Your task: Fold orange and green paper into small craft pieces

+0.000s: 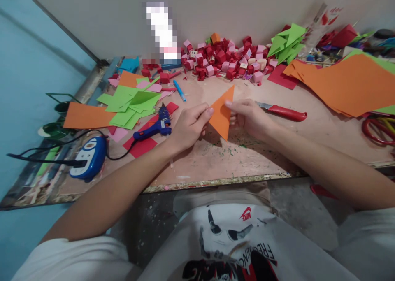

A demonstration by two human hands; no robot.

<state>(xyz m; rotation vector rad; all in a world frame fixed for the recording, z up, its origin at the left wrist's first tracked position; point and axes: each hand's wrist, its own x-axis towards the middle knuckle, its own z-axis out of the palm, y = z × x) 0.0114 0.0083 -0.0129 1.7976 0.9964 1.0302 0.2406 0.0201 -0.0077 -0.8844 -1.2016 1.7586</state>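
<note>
Between my hands, above the middle of the table, is a piece of orange paper point(222, 115) folded into a triangle. My left hand point(194, 122) pinches its left edge, the thumb lying on top. On the other side my right hand point(248, 113) grips the right edge near the upper part, its fingers curled behind the sheet. A knife with a red handle point(288, 112) lies just right of my right hand, its blade partly hidden behind it. Left of my left hand rests a blue glue gun point(154, 126) on red paper.
Small folded red and pink paper cubes point(228, 59) are heaped along the wall. Green paper pieces point(132, 104) lie at left, near a blue power strip point(89, 157) with cords. Orange sheets point(345, 85) and red-handled scissors point(375, 131) are at right. A blue pen point(179, 90) lies behind.
</note>
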